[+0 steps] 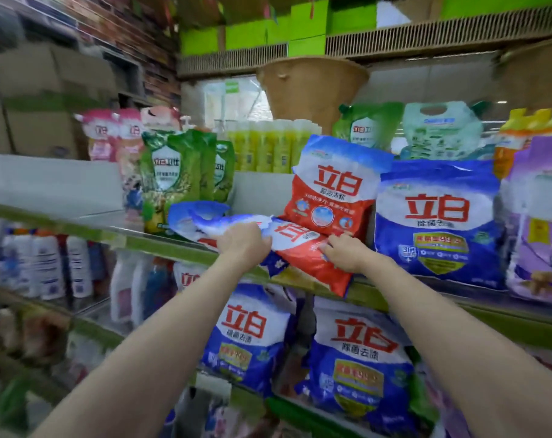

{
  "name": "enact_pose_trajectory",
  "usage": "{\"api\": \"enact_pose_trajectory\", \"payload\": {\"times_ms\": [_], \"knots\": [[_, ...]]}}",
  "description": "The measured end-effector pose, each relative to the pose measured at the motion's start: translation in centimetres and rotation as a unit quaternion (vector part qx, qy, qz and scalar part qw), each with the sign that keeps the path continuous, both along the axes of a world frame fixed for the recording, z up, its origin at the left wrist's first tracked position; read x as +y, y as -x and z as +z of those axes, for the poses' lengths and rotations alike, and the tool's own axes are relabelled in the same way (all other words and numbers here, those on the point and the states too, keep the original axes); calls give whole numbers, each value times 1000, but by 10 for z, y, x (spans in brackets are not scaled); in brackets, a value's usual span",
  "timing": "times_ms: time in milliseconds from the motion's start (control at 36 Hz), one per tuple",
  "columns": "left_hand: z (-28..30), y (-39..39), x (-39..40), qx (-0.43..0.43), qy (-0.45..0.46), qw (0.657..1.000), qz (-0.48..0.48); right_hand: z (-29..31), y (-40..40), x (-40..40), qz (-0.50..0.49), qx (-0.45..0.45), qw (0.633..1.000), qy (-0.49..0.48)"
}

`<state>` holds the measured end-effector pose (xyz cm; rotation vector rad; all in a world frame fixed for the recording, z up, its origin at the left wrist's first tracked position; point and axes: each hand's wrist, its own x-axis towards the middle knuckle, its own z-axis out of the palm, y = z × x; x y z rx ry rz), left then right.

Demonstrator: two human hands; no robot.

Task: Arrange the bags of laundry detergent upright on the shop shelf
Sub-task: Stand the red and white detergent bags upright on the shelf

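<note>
Left hand (244, 243): fingers curled over the blue top end of a red-and-white detergent bag (300, 251). Right hand (344, 252): fingers spread, pressing its red face. The bag lies flat on the shelf edge (161, 245), overhanging it. Behind it, a matching red bag (330, 188) leans, marked "立白". Beside that stands a blue bag (437, 222), also "立白". Contents not visible.

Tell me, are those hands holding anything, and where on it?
Both hold the red bag lying flat on the shelf edge. The left hand grips its blue top end; the right hand rests on its red lower half.
</note>
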<state>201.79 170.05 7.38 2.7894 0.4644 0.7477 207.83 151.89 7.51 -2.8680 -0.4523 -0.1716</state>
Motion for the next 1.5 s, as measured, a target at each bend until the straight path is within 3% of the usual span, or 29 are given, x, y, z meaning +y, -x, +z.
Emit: {"api": "enact_pose_trajectory", "payload": {"times_ms": [139,306,389,500,694,889,1000,1139,1250,1389,1500], "knots": [[-6,5,-24,18,13,999,23,-4,-1,-14,39,-5,999,-34],[-11,8,-56,28,147,988,32,-6,5,-53,77,-21,997,2],[-17,3,-79,15,262,964,27,-8,10,-75,89,-20,996,15],[-23,0,-95,-65,408,910,41,-8,17,-99,110,-14,994,10],[6,7,-124,-127,322,936,70,-2,25,-127,145,-13,989,-24],[32,33,-138,-261,268,927,34,-2,27,-129,153,-14,987,-45],[36,49,-131,-333,271,903,-14,0,28,-125,139,23,984,-109],[38,60,-113,-410,390,824,-39,0,37,-117,146,47,966,-208],[37,69,-103,-426,419,801,-45,1,46,-116,179,106,926,-315],[34,70,-102,-420,443,790,-55,3,52,-116,248,251,796,-491],[32,64,-105,-405,482,774,-65,7,45,-121,269,278,766,-514]]}}
